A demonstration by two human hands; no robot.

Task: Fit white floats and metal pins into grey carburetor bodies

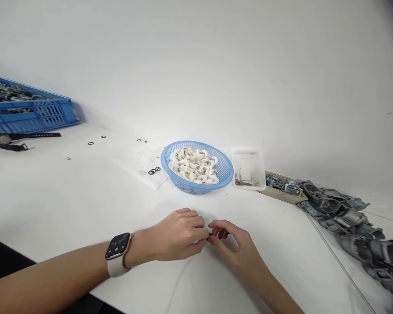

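My left hand (183, 235), with a watch (118, 245) on its wrist, is closed, its fingers curled. My right hand (236, 248) faces it, thumb and index finger pinched together. Between the two sets of fingertips a small black part (210, 236) shows; most of it is hidden, so its kind cannot be made out. Just beyond the hands stands a blue basket (196, 190) heaped with white curved plastic floats (193, 165). Left of it several black O-rings (154, 170) lie on a sheet (137, 174).
Right of the basket are a white tray (249, 157) with thin metal pins and a cardboard box (278, 195) of metal parts. Grey carburetor-like castings (350, 218) pile along the right. At left stand a blue crate (29, 117) of metal parts and a black-strapped wristwatch (6, 139).
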